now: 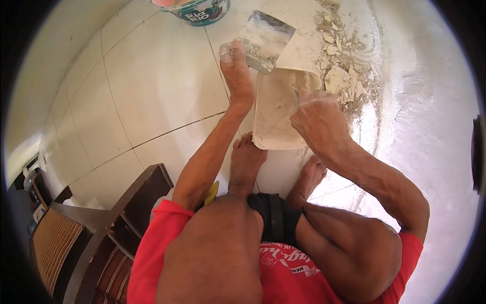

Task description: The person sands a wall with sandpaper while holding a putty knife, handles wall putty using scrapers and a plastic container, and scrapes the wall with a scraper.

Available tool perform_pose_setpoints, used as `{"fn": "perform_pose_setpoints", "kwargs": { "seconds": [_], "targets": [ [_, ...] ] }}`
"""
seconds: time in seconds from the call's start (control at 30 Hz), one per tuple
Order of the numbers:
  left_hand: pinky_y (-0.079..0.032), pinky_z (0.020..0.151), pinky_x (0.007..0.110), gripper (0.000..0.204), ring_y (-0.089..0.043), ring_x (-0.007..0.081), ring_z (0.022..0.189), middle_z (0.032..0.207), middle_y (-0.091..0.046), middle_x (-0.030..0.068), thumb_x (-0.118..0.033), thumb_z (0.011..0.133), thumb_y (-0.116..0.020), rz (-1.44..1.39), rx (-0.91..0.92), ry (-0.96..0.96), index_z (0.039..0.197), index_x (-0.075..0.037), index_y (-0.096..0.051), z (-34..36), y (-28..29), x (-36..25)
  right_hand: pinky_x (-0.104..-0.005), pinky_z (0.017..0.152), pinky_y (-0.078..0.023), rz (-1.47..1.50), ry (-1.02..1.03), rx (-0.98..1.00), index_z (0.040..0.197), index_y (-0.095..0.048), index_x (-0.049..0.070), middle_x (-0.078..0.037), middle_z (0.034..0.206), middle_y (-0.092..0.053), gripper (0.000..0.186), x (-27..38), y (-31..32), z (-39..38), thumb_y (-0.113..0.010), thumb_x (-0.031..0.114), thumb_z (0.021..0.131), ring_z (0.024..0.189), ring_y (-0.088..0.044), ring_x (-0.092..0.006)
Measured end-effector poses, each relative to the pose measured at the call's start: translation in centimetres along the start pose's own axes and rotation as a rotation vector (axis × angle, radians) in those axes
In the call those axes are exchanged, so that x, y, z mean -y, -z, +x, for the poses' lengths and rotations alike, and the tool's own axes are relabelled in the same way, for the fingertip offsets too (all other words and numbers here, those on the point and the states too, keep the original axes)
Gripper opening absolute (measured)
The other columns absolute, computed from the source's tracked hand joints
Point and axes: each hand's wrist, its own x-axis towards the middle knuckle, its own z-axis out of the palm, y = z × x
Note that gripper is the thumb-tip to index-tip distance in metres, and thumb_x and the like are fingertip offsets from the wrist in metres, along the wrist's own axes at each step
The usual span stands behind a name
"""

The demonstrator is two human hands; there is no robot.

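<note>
A wide putty knife (268,38), its flat blade smeared with pale paste, is gripped by my left hand (235,63) just beyond the tub. Below that blade, a white rectangular tub (257,119) stands on the floor, coated inside with creamy off-white putty (276,109). My right hand (321,116) is closed over the tub's right side, knuckles up. Only a sliver of a thin tool shows at its fingers, dipping toward the putty; the rest is hidden by the hand. Both hands carry whitish residue.
Broken plaster flakes and dust (341,76) lie along the foot of the white wall (430,126) at right. A green bucket (205,12) stands at the far edge. Dark wooden furniture (124,213) is at lower left. My bare feet (248,162) are beside the tub.
</note>
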Motion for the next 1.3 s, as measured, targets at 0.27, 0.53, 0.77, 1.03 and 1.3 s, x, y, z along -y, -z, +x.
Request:
{"fn": "perform_pose_setpoints", "kwargs": {
  "seconds": [0.27,0.53,0.77,1.03,1.3],
  "targets": [
    [-0.04,0.071,0.028,0.03,-0.044,0.0098,0.078,0.083,-0.052,0.0003,-0.029,0.104,-0.048,0.208,-0.011,-0.127,0.092,-0.002,-0.053,-0.8,-0.4,-1.0,-0.0325,0.07,-0.053,0.24,0.083,0.261,0.098,-0.073,-0.001,-0.015,0.098,-0.064,0.025,1.4,-1.6,-2.5,-0.065,0.006,0.075,0.09,-0.065,-0.0251],
    [-0.04,0.071,0.029,0.03,-0.045,0.0108,0.077,0.082,-0.052,0.0013,-0.028,0.103,-0.048,0.15,-0.043,-0.123,0.091,-0.002,-0.053,-0.9,-0.8,-0.6,-0.0335,0.061,-0.054,0.227,-0.03,0.075,0.104,-0.067,-0.007,-0.014,0.095,-0.064,0.033,2.9,-3.0,-5.1,-0.067,0.01,0.076,0.088,-0.066,-0.0252],
    [-0.042,0.073,0.03,0.033,-0.047,0.0125,0.078,0.083,-0.053,0.0031,-0.032,0.102,-0.05,0.185,-0.072,-0.126,0.09,-0.001,-0.053,0.2,-0.4,-0.2,-0.0367,0.067,-0.057,0.575,-0.228,0.018,0.128,-0.057,-0.006,-0.017,0.094,-0.064,0.049,2.9,-6.2,-5.3,-0.064,0.011,0.083,0.089,-0.068,-0.0289],
    [-0.047,0.079,0.031,0.028,-0.056,0.0148,0.087,0.096,-0.06,0.0067,-0.028,0.101,-0.052,0.288,-0.061,-0.148,0.102,0.0,-0.054,3.5,2.8,-0.3,-0.0373,0.084,-0.054,1.256,-0.506,-0.135,0.123,-0.063,0.003,-0.015,0.116,-0.067,0.04,-0.3,-5.5,-7.6,-0.068,0.02,0.086,0.098,-0.067,-0.0311],
    [-0.055,0.077,0.028,0.024,-0.061,0.0114,0.087,0.099,-0.06,0.0064,-0.01,0.094,-0.063,-0.009,0.038,0.126,0.109,-0.001,-0.047,-2.1,1.6,-8.8,-0.0298,0.082,-0.049,1.594,-0.565,-0.678,0.118,-0.06,0.004,-0.012,0.112,-0.063,0.041,-4.1,-5.8,-11.2,-0.074,0.002,0.079,0.091,-0.062,-0.022]
  ]
}}
